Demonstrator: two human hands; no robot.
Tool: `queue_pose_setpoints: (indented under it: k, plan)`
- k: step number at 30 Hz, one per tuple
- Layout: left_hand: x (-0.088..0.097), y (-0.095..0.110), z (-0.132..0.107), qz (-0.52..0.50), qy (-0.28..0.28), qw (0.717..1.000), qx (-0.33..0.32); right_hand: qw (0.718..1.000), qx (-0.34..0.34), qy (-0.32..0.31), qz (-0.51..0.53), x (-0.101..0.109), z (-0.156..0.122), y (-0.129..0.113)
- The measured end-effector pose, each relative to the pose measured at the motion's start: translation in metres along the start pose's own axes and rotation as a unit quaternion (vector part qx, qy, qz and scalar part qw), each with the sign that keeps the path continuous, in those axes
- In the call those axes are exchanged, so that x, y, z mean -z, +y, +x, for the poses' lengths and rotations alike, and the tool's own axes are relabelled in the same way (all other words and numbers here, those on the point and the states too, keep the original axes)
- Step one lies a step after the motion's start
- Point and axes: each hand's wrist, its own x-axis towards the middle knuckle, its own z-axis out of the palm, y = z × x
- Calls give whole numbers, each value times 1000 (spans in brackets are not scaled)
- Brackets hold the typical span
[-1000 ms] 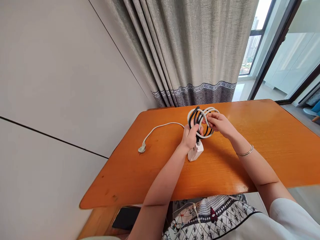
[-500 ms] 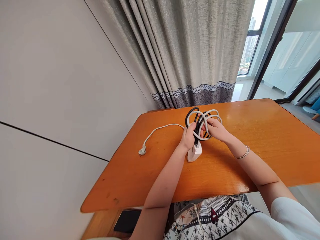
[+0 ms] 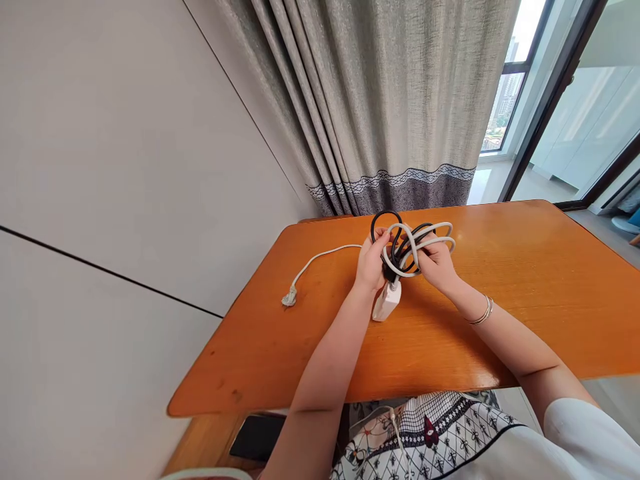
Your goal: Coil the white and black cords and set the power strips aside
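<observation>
Black and white cables lie tangled together in loops between my two hands, above the wooden table. My left hand (image 3: 371,263) is closed around the left side of the bundle, where the black cable (image 3: 385,213) arches up. Fingers of my right hand (image 3: 437,261) pinch the loops of the white cable (image 3: 443,241) on the right; whether they also grip the black one is hard to see. Below the bundle a white power strip (image 3: 387,303) tilts, one end near the tabletop. A white cord runs left to a plug (image 3: 289,297) lying on the table.
The orange-brown wooden table (image 3: 500,300) has rounded corners. A grey wall panel (image 3: 125,167) stands at the left and a curtain (image 3: 400,100) hangs behind. Below the front left edge lies a dark phone-like object (image 3: 257,437). A glass sliding door is at the right.
My right hand has shifted slightly right with the white loops, spreading them. A black loop now stands out more clearly above my left hand, whose fingers have moved up a little.
</observation>
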Motion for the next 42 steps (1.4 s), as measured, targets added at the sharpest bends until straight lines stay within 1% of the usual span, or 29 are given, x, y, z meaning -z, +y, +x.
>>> queue_pose_setpoints:
  k: [3,6,8,12,14,17,20,23,25,28,31,33,35,36,38,39,40,42]
  plan:
    - [0,1,2,2,11,1000,-7,999,20,-22,-23,-1,-2,1]
    - [1,2,4,22,-3,1000,17,998,38,-29,-32,-1,-3,4]
    - [3,5,5,27,-18,999,41,998,49,-33,-35,-1,-4,5]
    - [10,10,7,22,-59,991,114,996,53,-51,-51,-1,-6,5]
    - [13,10,9,28,-80,987,133,995,56,-60,-55,0,-6,5]
    - [15,6,10,46,-84,986,135,997,38,-61,-36,-1,-8,9]
    - [14,0,10,70,-92,986,123,999,-19,-36,4,-5,-10,15]
    - [16,-3,10,113,-126,980,108,996,-74,-8,54,-9,-10,19]
    - [19,-4,10,143,-153,972,102,992,-92,-13,82,-11,-8,19]
    - [22,-5,10,170,-187,962,102,994,-79,-30,73,-11,-7,15]
    - [21,-6,10,190,-195,956,112,999,-42,-28,3,-9,-7,11]
    - [21,-5,11,201,-180,959,92,998,-22,-37,-45,-7,-6,9]
    - [22,-4,12,186,-168,967,40,995,-15,-57,-78,-4,-5,9]
    - [23,-2,12,163,-170,972,13,993,-19,-68,-92,-2,-4,9]
    - [27,1,12,111,-192,974,-37,988,-39,-92,-117,1,-3,10]
    - [29,3,12,97,-209,971,-61,984,-47,-111,-130,3,-2,9]
    - [31,5,11,99,-226,965,-88,979,-52,-133,-143,5,-1,8]
    - [33,8,8,145,-263,944,-139,964,-49,-191,-176,8,0,2]
